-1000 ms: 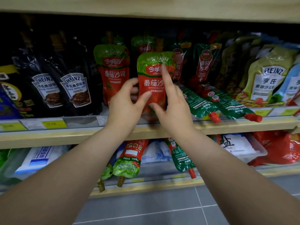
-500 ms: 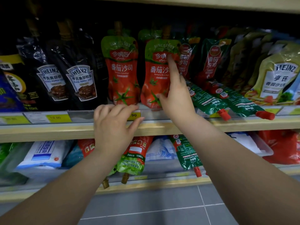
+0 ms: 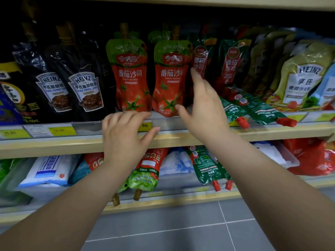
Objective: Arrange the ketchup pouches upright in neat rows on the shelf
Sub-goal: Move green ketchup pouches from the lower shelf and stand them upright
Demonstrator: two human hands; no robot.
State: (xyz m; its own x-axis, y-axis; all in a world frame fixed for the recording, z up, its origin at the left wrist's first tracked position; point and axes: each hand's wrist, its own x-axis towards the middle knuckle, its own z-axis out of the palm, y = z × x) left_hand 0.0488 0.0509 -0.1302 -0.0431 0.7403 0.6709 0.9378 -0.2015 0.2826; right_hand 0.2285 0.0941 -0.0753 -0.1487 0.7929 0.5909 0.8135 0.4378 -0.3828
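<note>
Two red ketchup pouches (image 3: 130,77) (image 3: 170,78) stand upright side by side on the shelf (image 3: 181,138); both hands are open and empty, left hand (image 3: 125,134) at the shelf edge, right hand (image 3: 203,107) just beside the right pouch.

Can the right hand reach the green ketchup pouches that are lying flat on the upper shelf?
Probably yes. The right hand is open, empty and just left of the green ketchup pouches, with nothing between them.

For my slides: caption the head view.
Two red ketchup pouches upright on the shelf; right hand open beside them.
</note>
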